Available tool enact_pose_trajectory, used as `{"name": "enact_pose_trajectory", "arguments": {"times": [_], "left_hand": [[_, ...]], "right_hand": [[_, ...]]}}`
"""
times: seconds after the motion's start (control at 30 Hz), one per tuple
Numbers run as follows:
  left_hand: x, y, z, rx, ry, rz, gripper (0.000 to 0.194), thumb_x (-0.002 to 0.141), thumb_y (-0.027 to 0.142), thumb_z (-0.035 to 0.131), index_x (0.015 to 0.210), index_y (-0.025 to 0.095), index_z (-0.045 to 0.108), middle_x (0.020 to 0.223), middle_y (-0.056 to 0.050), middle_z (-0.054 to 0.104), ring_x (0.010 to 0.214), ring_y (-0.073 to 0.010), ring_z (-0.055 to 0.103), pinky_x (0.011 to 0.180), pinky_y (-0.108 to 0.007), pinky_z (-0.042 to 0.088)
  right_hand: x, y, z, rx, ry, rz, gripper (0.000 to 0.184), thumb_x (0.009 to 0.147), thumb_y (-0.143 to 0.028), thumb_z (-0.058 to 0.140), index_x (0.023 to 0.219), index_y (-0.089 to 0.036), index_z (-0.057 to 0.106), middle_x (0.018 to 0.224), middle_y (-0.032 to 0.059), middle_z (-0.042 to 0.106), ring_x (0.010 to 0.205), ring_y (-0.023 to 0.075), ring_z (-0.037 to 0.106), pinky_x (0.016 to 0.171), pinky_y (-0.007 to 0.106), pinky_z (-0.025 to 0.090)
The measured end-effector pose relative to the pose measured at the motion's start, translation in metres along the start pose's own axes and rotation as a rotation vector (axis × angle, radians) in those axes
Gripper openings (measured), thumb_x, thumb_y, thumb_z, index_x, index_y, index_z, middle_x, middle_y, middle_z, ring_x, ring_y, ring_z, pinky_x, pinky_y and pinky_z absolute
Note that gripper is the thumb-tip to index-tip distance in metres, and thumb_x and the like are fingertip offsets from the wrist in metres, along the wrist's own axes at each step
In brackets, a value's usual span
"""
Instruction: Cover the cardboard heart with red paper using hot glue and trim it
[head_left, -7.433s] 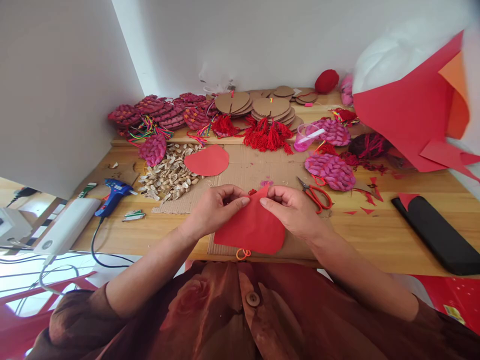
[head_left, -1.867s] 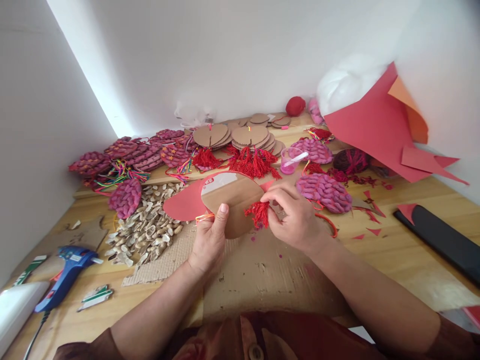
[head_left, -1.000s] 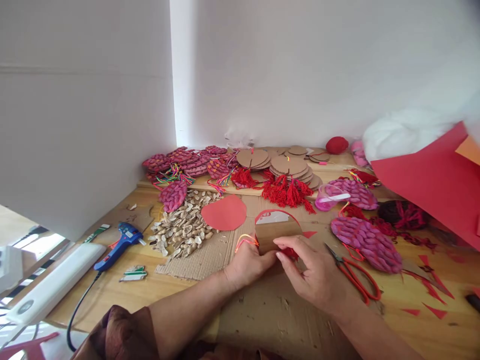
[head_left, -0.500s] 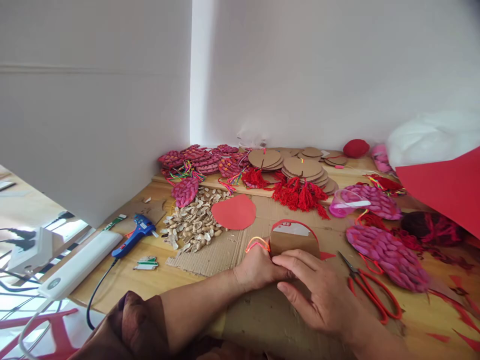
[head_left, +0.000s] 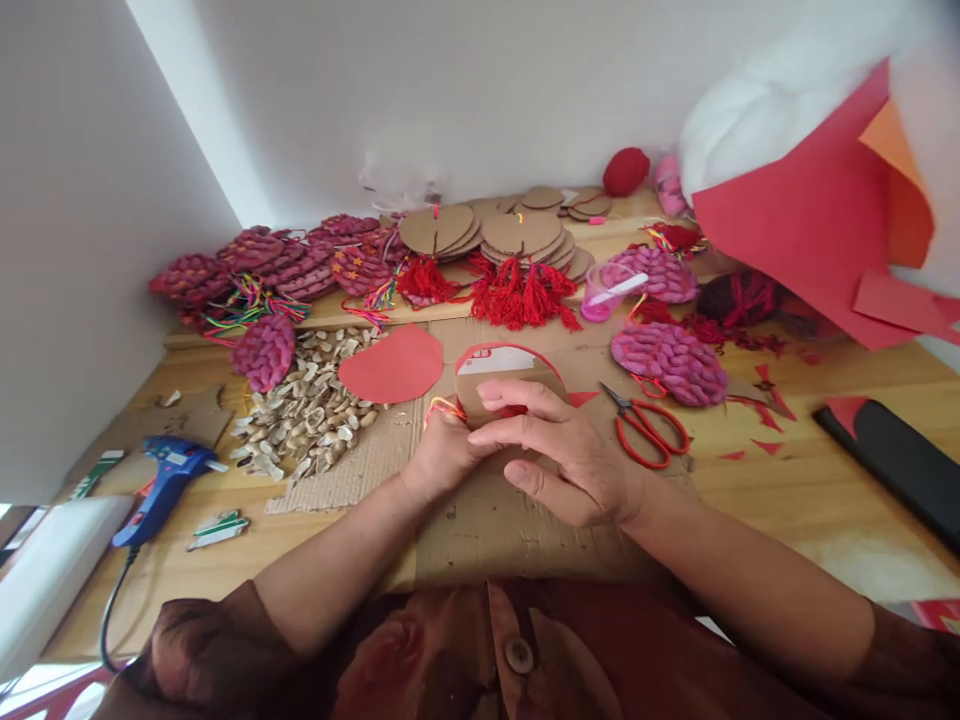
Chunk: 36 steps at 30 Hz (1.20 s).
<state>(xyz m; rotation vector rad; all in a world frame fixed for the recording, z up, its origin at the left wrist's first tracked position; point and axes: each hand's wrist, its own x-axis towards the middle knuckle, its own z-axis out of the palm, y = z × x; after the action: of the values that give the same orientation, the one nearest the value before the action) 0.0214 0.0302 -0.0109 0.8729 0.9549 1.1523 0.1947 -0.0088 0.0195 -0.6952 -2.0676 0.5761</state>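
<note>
A brown cardboard disc (head_left: 504, 372) with a red paper rim and a white label lies on a corrugated cardboard sheet (head_left: 480, 520) in the middle of the wooden table (head_left: 810, 480). My left hand (head_left: 442, 455) is closed at the disc's near left edge, beside an orange and yellow cord loop (head_left: 444, 406). My right hand (head_left: 562, 450) lies over the disc with fingers stretched flat, pressing on it. A bit of red tassel shows under the fingers.
Red scissors (head_left: 645, 428) lie right of my hands. A red paper circle (head_left: 391, 364) and a heap of shells (head_left: 307, 410) sit to the left, a blue glue gun (head_left: 161, 480) further left. Woven pink pieces, cardboard discs (head_left: 517, 235), red tassels and red paper sheets (head_left: 810, 220) fill the back.
The camera tilted down and swung right. My right hand slid forward onto the disc and flattened on it; the left hand stayed at the disc's edge.
</note>
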Motion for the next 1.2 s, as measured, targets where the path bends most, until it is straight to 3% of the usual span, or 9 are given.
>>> {"name": "enact_pose_trajectory", "arguments": {"times": [0.07,0.2,0.27,0.37,0.47,0.57,0.77,1.0,1.2], "left_hand": [[0.001,-0.003,-0.002,0.061,-0.05,-0.004,0.024,0.098,0.036,0.063,0.107,0.015,0.068,0.109,-0.006,0.07,0.094,-0.0187,0.069,0.084,-0.038,0.059],[-0.001,-0.004,-0.003,0.187,-0.158,0.025,0.016,0.085,0.03,0.078,0.088,0.015,0.074,0.093,-0.006,0.075,0.088,-0.0192,0.069,0.082,-0.032,0.057],[-0.002,-0.002,0.0,0.2,-0.191,0.06,0.016,0.078,0.028,0.084,0.086,0.016,0.076,0.09,-0.005,0.077,0.087,-0.0202,0.071,0.083,-0.031,0.056],[0.0,0.002,0.005,0.087,-0.189,0.088,0.029,0.079,0.029,0.083,0.105,0.018,0.076,0.106,-0.005,0.078,0.097,-0.0212,0.072,0.092,-0.033,0.056],[0.005,0.004,0.007,-0.05,-0.128,0.03,0.044,0.077,0.029,0.084,0.119,0.019,0.072,0.113,-0.006,0.078,0.097,-0.0227,0.074,0.091,-0.035,0.058],[0.008,0.002,0.006,-0.118,-0.104,-0.022,0.05,0.077,0.028,0.084,0.124,0.019,0.069,0.111,-0.007,0.078,0.095,-0.0239,0.075,0.088,-0.036,0.059],[0.005,0.002,0.006,-0.122,-0.105,-0.12,0.053,0.077,0.029,0.084,0.125,0.016,0.068,0.109,-0.01,0.079,0.091,-0.0253,0.076,0.084,-0.037,0.061],[0.002,-0.001,0.005,-0.108,-0.207,-0.064,0.059,0.072,0.022,0.088,0.127,0.018,0.068,0.117,-0.01,0.076,0.101,-0.0247,0.074,0.091,-0.036,0.059],[0.0,-0.003,0.006,-0.106,-0.203,-0.064,0.057,0.073,0.024,0.087,0.126,0.016,0.069,0.114,-0.011,0.077,0.099,-0.0261,0.074,0.09,-0.038,0.06]], "right_hand": [[0.0,0.0,0.0,0.037,-0.008,0.011,0.028,0.098,-0.024,0.052,0.123,-0.02,0.065,0.144,0.013,0.055,0.136,0.0241,0.052,0.116,0.045,0.041],[-0.001,0.0,0.0,0.073,0.001,0.001,0.03,0.1,-0.027,0.051,0.124,-0.019,0.066,0.145,0.0148,0.057,0.135,0.0261,0.054,0.113,0.047,0.044],[-0.002,-0.001,-0.002,0.076,0.079,-0.015,0.031,0.099,-0.03,0.053,0.123,-0.018,0.067,0.141,0.0155,0.059,0.131,0.027,0.057,0.102,0.043,0.053],[-0.002,-0.001,-0.007,-0.059,0.305,0.032,0.026,0.093,-0.024,0.061,0.118,-0.02,0.069,0.127,0.0123,0.066,0.108,0.0228,0.067,0.077,0.033,0.058],[0.0,0.006,-0.013,-0.39,0.43,0.091,0.022,0.088,-0.017,0.068,0.11,-0.019,0.071,0.11,0.0105,0.071,0.098,0.0229,0.066,0.084,0.039,0.054],[0.003,0.014,-0.014,-0.614,0.378,0.112,0.02,0.088,-0.021,0.072,0.107,-0.017,0.074,0.103,0.0113,0.072,0.096,0.0252,0.064,0.089,0.044,0.05],[0.004,0.014,-0.009,-0.75,0.274,0.156,0.015,0.089,-0.026,0.074,0.103,-0.021,0.078,0.093,0.005,0.075,0.092,0.0245,0.057,0.084,0.041,0.044],[0.001,0.01,0.0,-0.781,0.23,0.127,0.016,0.095,-0.026,0.069,0.107,-0.026,0.079,0.086,-0.0006,0.076,0.087,0.0205,0.056,0.08,0.043,0.032],[0.0,0.012,0.006,-0.734,0.233,0.12,0.015,0.097,-0.026,0.066,0.105,-0.026,0.078,0.085,-0.0007,0.075,0.088,0.0204,0.056,0.082,0.043,0.031]]}}
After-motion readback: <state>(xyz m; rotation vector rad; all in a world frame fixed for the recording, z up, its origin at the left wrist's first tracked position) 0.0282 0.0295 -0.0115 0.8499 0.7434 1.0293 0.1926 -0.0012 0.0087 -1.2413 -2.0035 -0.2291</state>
